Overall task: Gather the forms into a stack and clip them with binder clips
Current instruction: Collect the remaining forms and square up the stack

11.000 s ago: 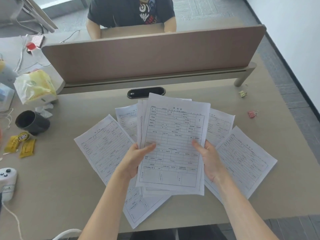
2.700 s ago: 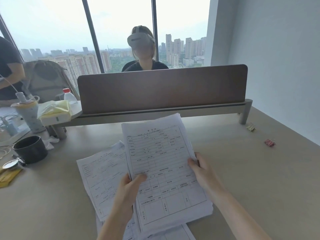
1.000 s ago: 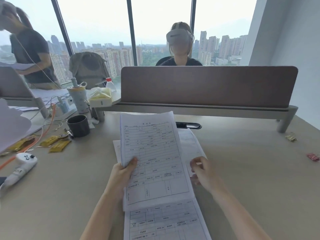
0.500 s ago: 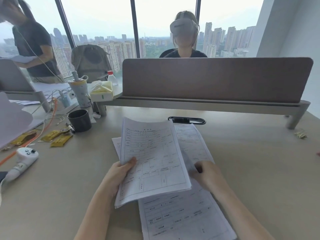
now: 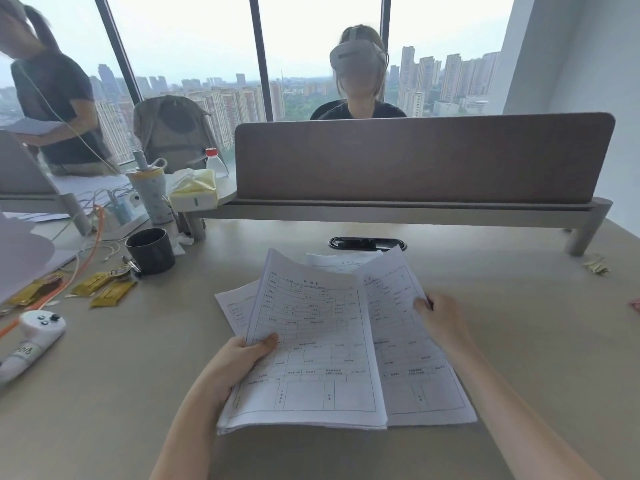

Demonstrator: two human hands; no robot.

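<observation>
A stack of printed forms (image 5: 311, 355) is held above the desk (image 5: 519, 341) in front of the person, its near edge low and its far edge curling upward. The left hand (image 5: 239, 362) pinches the stack at its left edge, thumb on top of the uppermost sheet and fingers beneath. A single form (image 5: 408, 344) lies to the right, partly under the stack; the right hand (image 5: 440, 317) grips its right edge, fingers curled onto the paper. 1 further sheet (image 5: 239, 306) projects from under the stack on the left, flat on the desk. A yellow binder clip (image 5: 596, 265) rests near the right divider leg, and a red binder clip (image 5: 636, 304) is cut off by the right frame edge; both lie well apart from the forms. A black mug (image 5: 150, 251), yellow packets (image 5: 104, 289) and a white controller (image 5: 36, 332) occupy the left of the desk, before a brown divider panel (image 5: 415, 157).
</observation>
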